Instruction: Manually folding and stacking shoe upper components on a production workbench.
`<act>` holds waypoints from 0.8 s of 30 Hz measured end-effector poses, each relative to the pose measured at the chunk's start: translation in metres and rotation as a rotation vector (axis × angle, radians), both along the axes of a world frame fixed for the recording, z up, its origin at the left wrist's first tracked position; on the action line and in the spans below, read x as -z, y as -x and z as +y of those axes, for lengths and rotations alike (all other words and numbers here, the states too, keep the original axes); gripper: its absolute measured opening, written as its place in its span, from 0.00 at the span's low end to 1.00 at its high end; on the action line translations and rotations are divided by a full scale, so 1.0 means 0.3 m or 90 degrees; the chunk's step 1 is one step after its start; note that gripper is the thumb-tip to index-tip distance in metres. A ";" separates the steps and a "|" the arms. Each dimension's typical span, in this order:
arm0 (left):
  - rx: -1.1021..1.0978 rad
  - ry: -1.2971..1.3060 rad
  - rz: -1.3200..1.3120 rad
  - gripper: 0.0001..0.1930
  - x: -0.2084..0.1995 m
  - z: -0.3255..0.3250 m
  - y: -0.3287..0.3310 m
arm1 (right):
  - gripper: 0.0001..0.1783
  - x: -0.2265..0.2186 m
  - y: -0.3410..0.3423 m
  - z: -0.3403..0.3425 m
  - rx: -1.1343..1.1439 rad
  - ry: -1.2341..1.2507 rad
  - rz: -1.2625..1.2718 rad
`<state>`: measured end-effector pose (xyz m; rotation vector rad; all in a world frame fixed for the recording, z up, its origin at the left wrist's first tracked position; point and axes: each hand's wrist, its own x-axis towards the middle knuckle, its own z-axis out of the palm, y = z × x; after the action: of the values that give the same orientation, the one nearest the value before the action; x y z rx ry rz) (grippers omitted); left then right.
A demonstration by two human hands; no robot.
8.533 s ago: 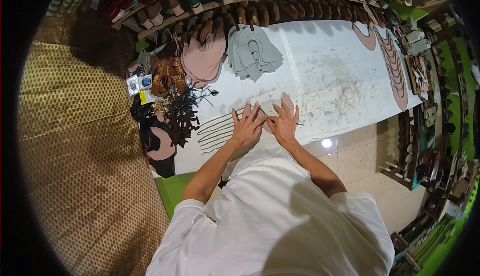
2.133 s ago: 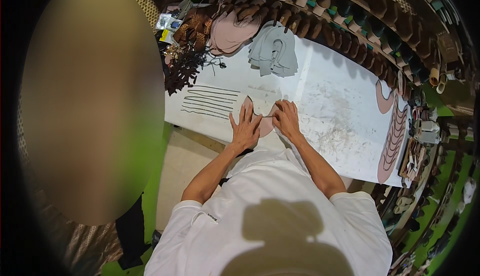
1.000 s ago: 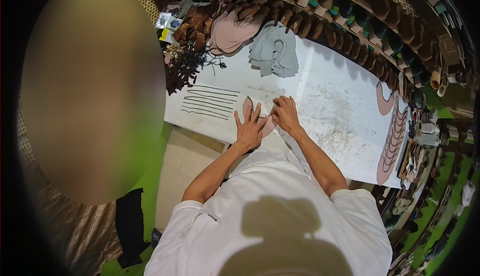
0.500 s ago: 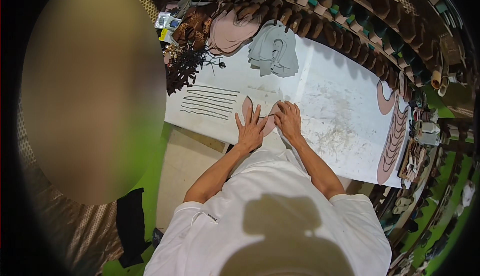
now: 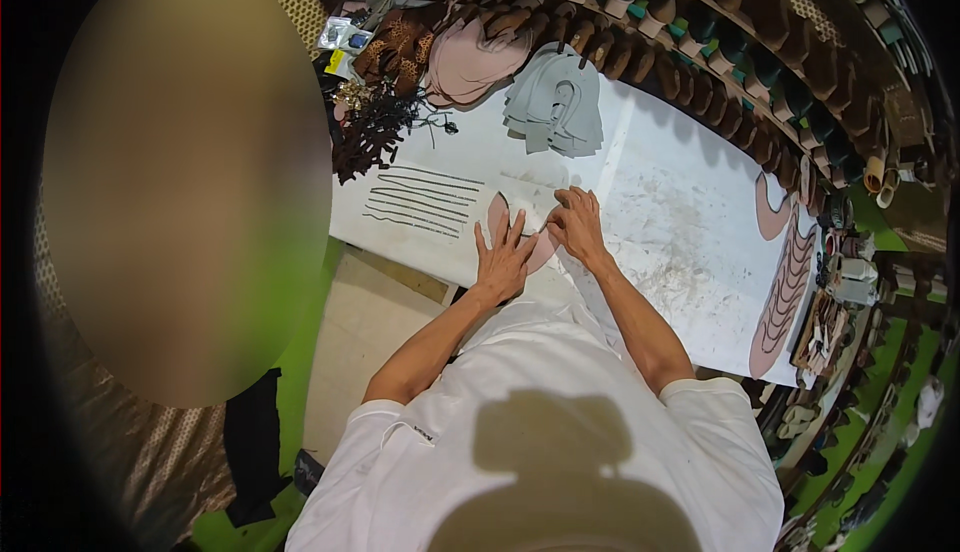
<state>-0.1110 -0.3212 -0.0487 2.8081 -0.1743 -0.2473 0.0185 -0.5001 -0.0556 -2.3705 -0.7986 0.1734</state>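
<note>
A curved pink shoe-upper piece (image 5: 543, 252) lies on the white table in front of me, partly covered by both hands. My left hand (image 5: 505, 260) rests on it with fingers spread, pressing it flat. Beside it, my right hand (image 5: 577, 227) has its fingers bent and drawn together at the piece's right arm. Whatever those fingertips pinch is hidden or too small to name. To the left of my hands, several thin dark strips (image 5: 422, 202) lie in nearly parallel rows.
A stack of grey cut pieces (image 5: 553, 107) lies at the back, beside larger pink pieces (image 5: 475, 64) and a dark tangled heap (image 5: 375, 132). Overlapping pink pieces (image 5: 775, 337) line the table's right end. Shelves of shoes (image 5: 690, 72) curve around the back and right.
My right hand has lifted slightly and its fingers have drawn closer together. The left hand stays spread on the pink piece. The whole view has shifted a little.
</note>
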 end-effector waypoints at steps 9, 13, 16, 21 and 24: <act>-0.039 0.042 0.034 0.37 -0.045 -0.013 -0.022 | 0.05 0.019 0.007 0.006 0.021 0.002 0.000; -0.033 0.038 0.034 0.37 -0.051 -0.014 -0.034 | 0.05 0.015 0.002 0.006 0.007 0.003 -0.006; -0.013 0.034 0.037 0.37 -0.049 -0.012 -0.038 | 0.06 0.013 0.000 0.004 -0.008 0.011 -0.023; -0.003 0.008 0.007 0.36 -0.015 -0.018 -0.027 | 0.07 0.017 0.000 0.005 -0.020 0.019 -0.031; 0.001 -0.015 -0.007 0.36 0.004 -0.020 -0.020 | 0.09 0.009 0.010 -0.001 0.002 0.020 -0.026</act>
<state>-0.1050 -0.3273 -0.0497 2.8337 -0.1772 -0.2348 0.0154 -0.5003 -0.0583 -2.4120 -0.8164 0.1364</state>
